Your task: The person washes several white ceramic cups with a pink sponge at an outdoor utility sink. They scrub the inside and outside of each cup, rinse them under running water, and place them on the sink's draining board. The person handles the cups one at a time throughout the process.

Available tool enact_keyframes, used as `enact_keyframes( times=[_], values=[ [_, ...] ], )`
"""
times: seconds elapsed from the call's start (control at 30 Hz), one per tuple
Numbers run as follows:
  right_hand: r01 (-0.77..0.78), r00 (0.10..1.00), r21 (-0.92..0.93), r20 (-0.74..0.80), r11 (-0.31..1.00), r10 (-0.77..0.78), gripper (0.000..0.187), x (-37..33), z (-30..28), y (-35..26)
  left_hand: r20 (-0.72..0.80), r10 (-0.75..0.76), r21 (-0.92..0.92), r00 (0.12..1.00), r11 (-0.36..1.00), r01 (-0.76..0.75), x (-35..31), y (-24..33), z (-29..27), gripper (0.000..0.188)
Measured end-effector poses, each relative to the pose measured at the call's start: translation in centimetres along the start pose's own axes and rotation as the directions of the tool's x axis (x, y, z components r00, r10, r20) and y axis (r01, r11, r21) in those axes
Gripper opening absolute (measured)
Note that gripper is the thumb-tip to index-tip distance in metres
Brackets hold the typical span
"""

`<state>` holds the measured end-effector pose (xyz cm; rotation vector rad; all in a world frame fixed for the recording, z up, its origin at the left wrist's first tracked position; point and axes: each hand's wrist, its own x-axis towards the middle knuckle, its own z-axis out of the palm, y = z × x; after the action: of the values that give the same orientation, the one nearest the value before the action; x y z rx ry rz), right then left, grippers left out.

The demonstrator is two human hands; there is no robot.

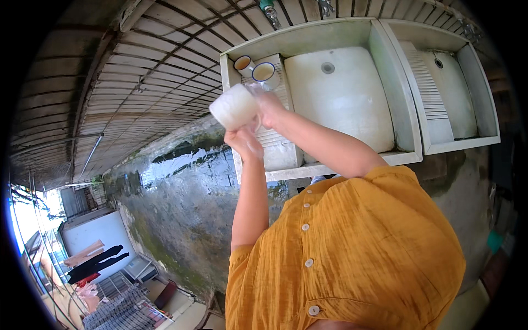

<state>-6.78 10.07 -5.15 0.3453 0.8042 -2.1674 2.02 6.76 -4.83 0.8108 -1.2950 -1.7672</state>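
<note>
- Here both forearms reach up from the lower edge toward 11 o'clock, over the washboard sink [286,157].
- The right hand [269,107] grips a white mug [235,106], tilted on its side.
- The left hand [245,142] sits just below the mug, fingers curled against its underside.
- Two more mugs [264,72] stand at 12 o'clock on the sink's ribbed ledge.
- A wet, mossy concrete floor [181,209] spreads toward 8 o'clock.
</note>
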Motion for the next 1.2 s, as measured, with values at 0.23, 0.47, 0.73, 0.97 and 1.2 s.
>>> enact_keyframes(
  times=[0.23, 0.47, 0.73, 0.97, 1.2],
  values=[
    [0.683, 0.577, -0.658, 0.221, 0.316, -0.786, 0.023, -2.8, -0.1, 3.4, 0.144, 0.026, -0.053, 0.989, 0.998, -0.018, 0.7, 2.0, 2.3, 0.023],
    [0.564, 0.493, -0.819, 0.439, -0.109, -0.751, 0.022, -3.3, -1.8, 1.8, 0.338, -0.142, 0.037, 0.93, 0.99, 0.138, 1.3, 1.5, -1.5, 0.039],
    [0.851, 0.358, -0.525, 0.604, -0.017, -0.712, 0.02, -2.4, -1.0, -1.9, 0.484, -0.335, -0.244, 0.808, 0.835, 0.493, 0.2, 1.5, -3.8, 0.052],
    [0.664, 0.488, -0.724, 0.609, -0.186, -0.626, 0.016, -1.5, 0.3, -4.0, 0.44, -0.434, -0.089, 0.786, 0.85, 0.52, -0.6, 3.2, -2.2, 0.052],
    [0.601, 0.777, -0.697, 0.394, 0.391, -0.491, 0.019, -1.4, -1.1, -3.8, 0.448, -0.411, 0.136, 0.793, 0.909, 0.394, -0.9, 4.6, -2.6, 0.047]
  ],
)
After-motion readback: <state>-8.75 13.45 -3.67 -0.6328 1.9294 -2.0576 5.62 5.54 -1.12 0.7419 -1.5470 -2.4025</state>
